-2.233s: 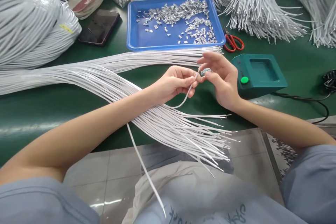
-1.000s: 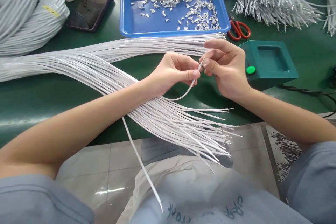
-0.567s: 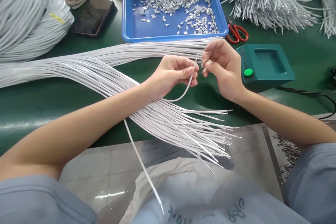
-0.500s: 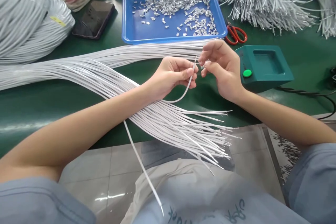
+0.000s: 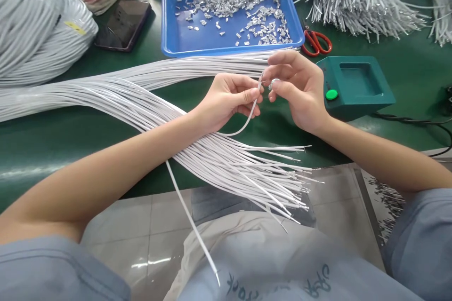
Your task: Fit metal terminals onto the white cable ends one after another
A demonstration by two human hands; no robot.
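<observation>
Bare green table [image 5: 70, 136] lies open left; the blue tray [image 5: 176, 42] and green box [image 5: 356, 87] block ahead.

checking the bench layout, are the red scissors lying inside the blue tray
No, the red scissors lie on the green table right of the blue tray.

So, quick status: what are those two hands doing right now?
Left hand pinches one white wire near its tip. Right hand holds a small metal clip at that tip. Nothing between them; wire bundle lies beneath.
</observation>
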